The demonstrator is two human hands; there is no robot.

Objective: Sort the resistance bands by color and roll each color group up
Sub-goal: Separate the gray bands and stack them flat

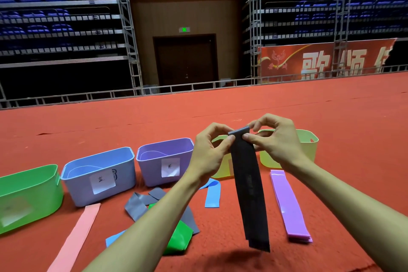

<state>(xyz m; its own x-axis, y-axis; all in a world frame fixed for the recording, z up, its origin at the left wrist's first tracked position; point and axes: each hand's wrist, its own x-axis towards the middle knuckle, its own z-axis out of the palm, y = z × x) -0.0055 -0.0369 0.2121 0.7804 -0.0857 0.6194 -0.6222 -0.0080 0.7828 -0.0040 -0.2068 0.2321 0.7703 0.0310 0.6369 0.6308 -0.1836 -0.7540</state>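
Note:
A black resistance band (251,194) hangs above the red floor, its top end folded over. My left hand (209,150) and my right hand (273,139) pinch that folded top from either side. On the floor lie a purple band stack (289,205) at the right, a blue band (212,194), grey bands (141,202), a green band (180,238), a pink band (77,236) and another blue band (113,238) partly under my left forearm.
A row of bins stands behind the bands: green (28,194), light blue (99,174) and purple (165,161) with paper labels, then two yellow bins (309,146), one partly hidden by my hands. Red carpet (132,121) stretches back to a railing and bleachers.

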